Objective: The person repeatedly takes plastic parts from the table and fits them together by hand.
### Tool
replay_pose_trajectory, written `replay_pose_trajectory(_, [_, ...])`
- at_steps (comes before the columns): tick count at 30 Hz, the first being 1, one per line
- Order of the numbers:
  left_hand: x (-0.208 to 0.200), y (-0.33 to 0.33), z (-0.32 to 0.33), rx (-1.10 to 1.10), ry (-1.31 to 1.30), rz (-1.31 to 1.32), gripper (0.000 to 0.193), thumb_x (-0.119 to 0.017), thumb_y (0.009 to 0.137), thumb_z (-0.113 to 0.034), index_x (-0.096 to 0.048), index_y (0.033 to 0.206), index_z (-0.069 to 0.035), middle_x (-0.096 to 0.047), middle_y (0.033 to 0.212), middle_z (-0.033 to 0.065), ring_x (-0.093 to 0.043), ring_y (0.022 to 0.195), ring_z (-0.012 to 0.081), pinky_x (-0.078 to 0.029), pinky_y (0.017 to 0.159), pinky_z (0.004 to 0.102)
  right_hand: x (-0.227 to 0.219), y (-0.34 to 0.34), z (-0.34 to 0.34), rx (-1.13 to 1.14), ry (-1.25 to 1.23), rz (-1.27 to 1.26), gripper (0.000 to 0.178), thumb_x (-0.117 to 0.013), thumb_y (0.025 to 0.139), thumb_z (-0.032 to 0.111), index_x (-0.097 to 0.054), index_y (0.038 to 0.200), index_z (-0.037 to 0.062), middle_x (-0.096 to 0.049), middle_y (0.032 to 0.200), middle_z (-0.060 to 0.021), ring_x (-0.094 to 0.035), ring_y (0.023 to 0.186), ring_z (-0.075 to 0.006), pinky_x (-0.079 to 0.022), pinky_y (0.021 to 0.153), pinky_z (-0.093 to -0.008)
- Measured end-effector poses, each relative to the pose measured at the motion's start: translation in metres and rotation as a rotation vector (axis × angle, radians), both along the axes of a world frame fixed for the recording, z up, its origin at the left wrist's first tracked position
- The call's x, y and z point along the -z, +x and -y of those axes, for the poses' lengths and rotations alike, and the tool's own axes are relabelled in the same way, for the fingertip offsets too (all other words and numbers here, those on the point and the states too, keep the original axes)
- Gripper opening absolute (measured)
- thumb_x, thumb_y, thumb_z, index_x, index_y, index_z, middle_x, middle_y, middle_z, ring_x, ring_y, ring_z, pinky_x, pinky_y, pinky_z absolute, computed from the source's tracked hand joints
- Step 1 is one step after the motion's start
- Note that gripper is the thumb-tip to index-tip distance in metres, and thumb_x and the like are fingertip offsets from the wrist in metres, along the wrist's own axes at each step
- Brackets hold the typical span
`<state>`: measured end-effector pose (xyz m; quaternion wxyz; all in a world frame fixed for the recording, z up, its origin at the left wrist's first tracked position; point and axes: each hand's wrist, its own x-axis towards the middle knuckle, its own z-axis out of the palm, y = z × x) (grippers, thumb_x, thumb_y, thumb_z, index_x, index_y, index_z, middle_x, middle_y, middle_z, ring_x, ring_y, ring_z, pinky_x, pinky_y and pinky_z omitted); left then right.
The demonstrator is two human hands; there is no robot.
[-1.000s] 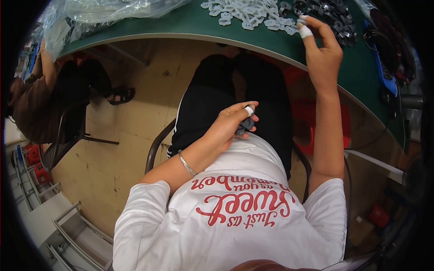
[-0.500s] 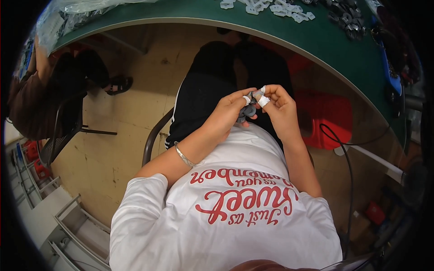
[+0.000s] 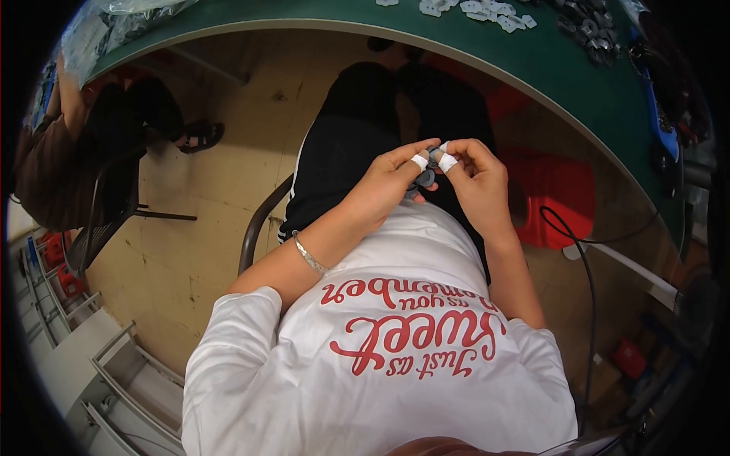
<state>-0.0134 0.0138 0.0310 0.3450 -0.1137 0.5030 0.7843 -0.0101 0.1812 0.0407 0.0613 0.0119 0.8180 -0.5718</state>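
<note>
Above my lap, both hands meet with white tape wrapped on thumbs and a fingertip. My left hand is closed around several small dark grey plastic parts, which bunch under its fingers. One grey part sits between the fingertips of both hands. My right hand pinches at that part with its thumb and forefinger. The fingers hide most of its shape. On the green table ahead lie a pile of pale translucent plastic pieces and a heap of dark grey parts.
The curved edge of the green table arcs in front of my knees. Clear plastic bags lie at its left end. A red stool and a black cable are at my right. Another person sits on the left.
Both hands have shifted slightly, the right one a little to the right. A translucent piece at the fingertips no longer shows; a grey part now shows there.
</note>
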Motion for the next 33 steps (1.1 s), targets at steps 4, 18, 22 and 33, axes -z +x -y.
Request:
replay_pose_trajectory(4, [0.000,-0.001,0.001,-0.002,0.023,0.052,0.038,-0.044,0.098,-0.017,-0.049,0.133,-0.002,-0.064,0.101,0.0070,-0.063,0.084,0.0135,-0.049,0.062,0.0234,-0.005,-0.004,-0.004,-0.085,0.140,-0.025,0.006,-0.064,0.083,-0.001,-0.064,0.089,-0.0013,-0.061,0.086,-0.0014,-0.055,0.072,-0.0045,-0.042,0.061,-0.0188])
replay_pose_trajectory(18, [0.007,-0.003,0.008,0.083,-0.023,0.118,0.034,-0.046,0.095,-0.014,-0.054,0.126,-0.005,-0.064,0.092,0.0067,-0.061,0.076,0.0114,-0.047,0.054,0.0222,0.011,-0.009,-0.009,-0.104,-0.114,0.276,0.028,-0.064,0.082,-0.002,-0.055,0.108,-0.0020,-0.062,0.087,-0.0066,-0.060,0.075,-0.0081,-0.050,0.069,-0.0219])
replay_pose_trajectory(22, [0.011,-0.003,0.009,0.103,0.025,0.182,0.023,-0.046,0.096,-0.017,-0.054,0.115,-0.006,-0.065,0.091,0.0086,-0.063,0.073,0.0127,-0.046,0.050,0.0220,0.014,-0.012,-0.012,-0.139,-0.269,0.330,0.025,-0.063,0.082,-0.004,-0.056,0.106,-0.0025,-0.063,0.090,-0.0069,-0.060,0.075,-0.0085,-0.051,0.070,-0.0219])
replay_pose_trajectory(33, [0.014,0.002,0.007,0.021,-0.088,0.059,0.024,-0.057,0.091,-0.018,-0.059,0.110,-0.003,-0.066,0.088,0.0060,-0.063,0.076,0.0107,-0.047,0.054,0.0214,0.028,0.002,-0.002,-0.081,-0.225,0.143,0.019,-0.056,0.085,-0.006,-0.057,0.104,-0.0031,-0.063,0.089,-0.0061,-0.062,0.076,-0.0103,-0.050,0.070,-0.0215])
